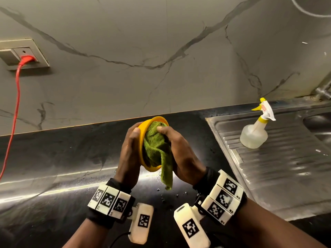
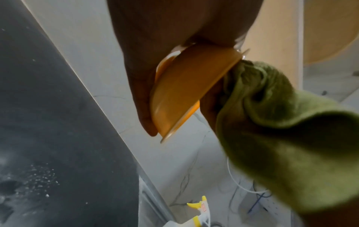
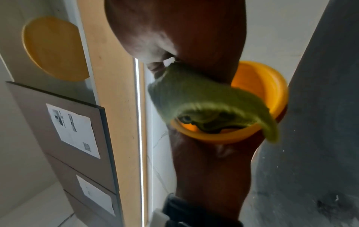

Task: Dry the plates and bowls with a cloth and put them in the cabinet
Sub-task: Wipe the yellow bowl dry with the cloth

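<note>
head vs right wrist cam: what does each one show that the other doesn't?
Head only: spray bottle standing on the sink drainboard, red cable plugged into the wall socket, water droplets on the counter below the hands.

Right wrist only: a yellow plate in the background beside a wooden panel, and grey fronts with paper labels.

Both: left hand holding the yellow bowl, right hand pressing the green cloth inside it.
</note>
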The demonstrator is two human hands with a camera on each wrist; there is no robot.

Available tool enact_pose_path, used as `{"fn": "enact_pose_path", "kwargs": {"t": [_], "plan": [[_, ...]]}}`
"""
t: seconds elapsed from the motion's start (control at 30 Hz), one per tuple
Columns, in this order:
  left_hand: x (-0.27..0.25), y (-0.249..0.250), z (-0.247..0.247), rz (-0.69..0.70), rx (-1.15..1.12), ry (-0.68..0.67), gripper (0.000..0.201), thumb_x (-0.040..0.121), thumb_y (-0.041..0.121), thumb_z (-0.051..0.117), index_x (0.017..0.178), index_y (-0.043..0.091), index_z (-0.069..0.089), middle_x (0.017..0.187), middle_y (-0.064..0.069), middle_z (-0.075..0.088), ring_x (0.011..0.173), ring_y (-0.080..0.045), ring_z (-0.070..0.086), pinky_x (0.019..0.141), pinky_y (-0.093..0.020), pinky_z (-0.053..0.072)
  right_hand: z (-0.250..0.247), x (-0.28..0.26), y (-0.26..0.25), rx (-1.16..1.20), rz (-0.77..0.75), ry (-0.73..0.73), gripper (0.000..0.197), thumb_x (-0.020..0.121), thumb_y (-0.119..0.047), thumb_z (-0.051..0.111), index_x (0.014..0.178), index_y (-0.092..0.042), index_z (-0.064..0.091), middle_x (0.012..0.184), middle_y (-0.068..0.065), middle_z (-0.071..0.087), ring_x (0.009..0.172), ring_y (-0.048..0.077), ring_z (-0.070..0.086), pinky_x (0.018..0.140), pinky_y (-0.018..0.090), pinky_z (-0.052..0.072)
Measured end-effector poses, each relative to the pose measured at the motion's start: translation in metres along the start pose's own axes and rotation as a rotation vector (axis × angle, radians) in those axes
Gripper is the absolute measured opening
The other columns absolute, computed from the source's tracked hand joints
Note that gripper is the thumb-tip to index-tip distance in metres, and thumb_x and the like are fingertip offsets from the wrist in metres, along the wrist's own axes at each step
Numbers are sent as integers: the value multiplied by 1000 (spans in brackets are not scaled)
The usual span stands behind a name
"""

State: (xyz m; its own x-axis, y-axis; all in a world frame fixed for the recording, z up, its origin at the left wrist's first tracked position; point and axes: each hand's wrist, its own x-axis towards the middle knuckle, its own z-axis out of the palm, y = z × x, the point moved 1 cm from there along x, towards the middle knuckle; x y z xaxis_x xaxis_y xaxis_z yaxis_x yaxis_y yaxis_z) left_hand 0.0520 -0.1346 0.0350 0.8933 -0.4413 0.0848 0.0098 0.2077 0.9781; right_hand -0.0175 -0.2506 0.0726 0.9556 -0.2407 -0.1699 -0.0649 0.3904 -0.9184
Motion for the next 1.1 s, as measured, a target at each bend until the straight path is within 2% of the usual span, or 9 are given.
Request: {"fn": "enact_pose_path", "kwargs": {"t": [0.1, 0.3, 0.37, 0.53, 0.67, 0.77, 0.83, 0.93, 1.1], "plan": [[0, 3, 0, -94, -61, 27, 98, 72, 81, 62, 139, 9, 51, 129, -22, 62, 119, -41, 60, 98, -60, 49, -3, 1, 0, -286, -249, 24, 28, 90, -38, 56, 100, -15, 68, 96, 10, 70, 91, 24, 68, 84, 42, 57], [-6, 3, 8, -206, -78, -95, 105, 58, 82, 72, 142, 24, 49, 134, -13, 61, 117, -30, 64, 71, -47, 56, -3, 3, 2, -617, -588, 73, 18, 90, -26, 64, 78, -11, 65, 63, 2, 59, 58, 9, 55, 55, 22, 44], [-5, 9, 6, -231, -75, -146, 95, 65, 74, 72, 143, 27, 46, 132, -15, 61, 110, -29, 67, 68, -45, 56, -4, 4, 1, -648, -610, 63, 20, 88, -24, 64, 72, -12, 60, 58, 1, 53, 53, 9, 48, 51, 20, 38], [-4, 22, 7, -133, -44, -269, 69, 79, 48, 64, 141, 26, 46, 128, -11, 64, 112, -29, 66, 73, -46, 58, -4, 11, -8, -643, -624, 162, 17, 89, -23, 68, 77, -10, 68, 64, 5, 63, 59, 18, 58, 57, 33, 48], [-4, 24, 4, -49, 40, -253, 87, 65, 57, 81, 141, 35, 44, 135, 1, 59, 122, -24, 61, 83, -41, 58, -16, 29, -5, -524, -359, 319, 33, 86, -36, 67, 76, -5, 69, 73, 15, 68, 72, 32, 66, 68, 48, 54], [-7, 25, 0, 27, 114, -258, 85, 58, 68, 81, 133, 46, 48, 132, 12, 59, 122, -15, 60, 88, -32, 57, -16, 32, 1, -287, -178, 269, 39, 82, -40, 66, 83, -2, 71, 85, 23, 70, 80, 39, 68, 76, 58, 54], [-8, 27, 1, 45, 121, -244, 88, 59, 69, 80, 136, 42, 46, 131, 10, 60, 121, -16, 60, 87, -31, 56, -9, 27, -1, -360, -279, 255, 33, 85, -38, 64, 86, -5, 71, 81, 15, 71, 78, 29, 69, 75, 49, 57], [-7, 28, 4, 34, 97, -229, 86, 65, 63, 78, 139, 33, 45, 130, 1, 61, 121, -22, 62, 85, -34, 57, 2, 13, -7, -652, -629, 173, 18, 91, -23, 62, 81, -8, 65, 64, 0, 60, 58, 12, 54, 54, 27, 45], [-11, 30, 1, 10, 105, -217, 66, 72, 56, 71, 133, 40, 52, 127, 2, 65, 117, -24, 64, 77, -40, 60, -8, 16, -9, -881, -750, 60, 18, 88, -22, 59, 72, -13, 57, 59, 0, 53, 54, 19, 48, 51, 39, 39]]}}
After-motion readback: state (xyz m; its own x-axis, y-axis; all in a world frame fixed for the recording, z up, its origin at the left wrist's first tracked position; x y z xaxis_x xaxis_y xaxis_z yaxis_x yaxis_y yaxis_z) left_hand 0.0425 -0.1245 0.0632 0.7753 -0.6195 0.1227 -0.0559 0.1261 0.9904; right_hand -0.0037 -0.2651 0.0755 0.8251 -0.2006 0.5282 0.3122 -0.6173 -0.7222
